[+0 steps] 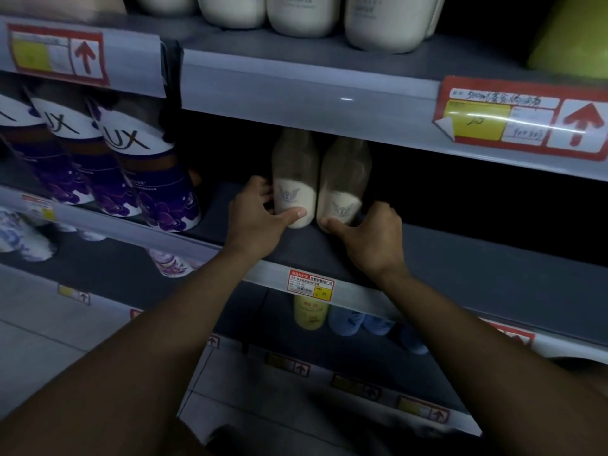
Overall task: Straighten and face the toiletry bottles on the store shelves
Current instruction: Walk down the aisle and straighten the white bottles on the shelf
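- Your left hand (260, 213) curls around the base of the left bottle (293, 179), thumb across the front near the bottom and fingers wrapped behind; it has a firm hold.
- Your right hand (373, 233) mirrors it on the right bottle (342, 182), thumb pressed at the front lower edge, fingers tucked around the far side.
- Both bottles stand touching each other between your thumbs, set back on the middle shelf (460, 258), their winged crests facing you.
- Risk, as I judge it: you grip low on tall bottles, so a quick pull forward may tip the tops back or knock them against the shelf above.
- Twisting one while they touch could turn its neighbour off-face.
- To the outside of your left fingers stand purple bottles (144, 179) marked "LUX"; a wide elbow swing could topple them.
- The price tag (311, 286) just below your wrists shows "25"; its other print is too small to read.
- The red tag (526, 118) above your right fingers has handwriting starting "500m" and an arrow pointing up.
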The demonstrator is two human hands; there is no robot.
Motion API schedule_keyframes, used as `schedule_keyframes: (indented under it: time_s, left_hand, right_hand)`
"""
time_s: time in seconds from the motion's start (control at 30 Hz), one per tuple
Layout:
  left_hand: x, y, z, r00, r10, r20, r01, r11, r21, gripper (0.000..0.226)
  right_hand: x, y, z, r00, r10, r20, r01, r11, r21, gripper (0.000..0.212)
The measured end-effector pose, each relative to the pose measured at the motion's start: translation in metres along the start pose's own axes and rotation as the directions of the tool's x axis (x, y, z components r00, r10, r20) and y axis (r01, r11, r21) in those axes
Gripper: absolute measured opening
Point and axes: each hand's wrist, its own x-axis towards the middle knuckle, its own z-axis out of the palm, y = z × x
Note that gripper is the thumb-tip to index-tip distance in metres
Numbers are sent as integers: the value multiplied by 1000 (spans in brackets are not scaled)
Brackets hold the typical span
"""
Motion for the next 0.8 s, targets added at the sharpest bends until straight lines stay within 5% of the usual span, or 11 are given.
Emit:
schedule_keyframes:
  time_s: [0.23, 0.5, 0.8]
  left_hand:
    - [8, -7, 4, 1000, 1, -4, -1, 1000, -7, 46]
    - [6, -6, 3, 1000, 14, 5, -15, 1000, 27, 45]
    - [-6, 9, -11, 998, 61, 31, -67, 971, 228, 45]
  right_hand:
    - [1, -9, 0, 999, 37, 4, -37, 999, 3, 59]
    - [0, -10, 0, 999, 27, 23, -27, 1000, 4, 73]
    - [0, 10, -3, 998, -13, 64, 17, 998, -55, 61]
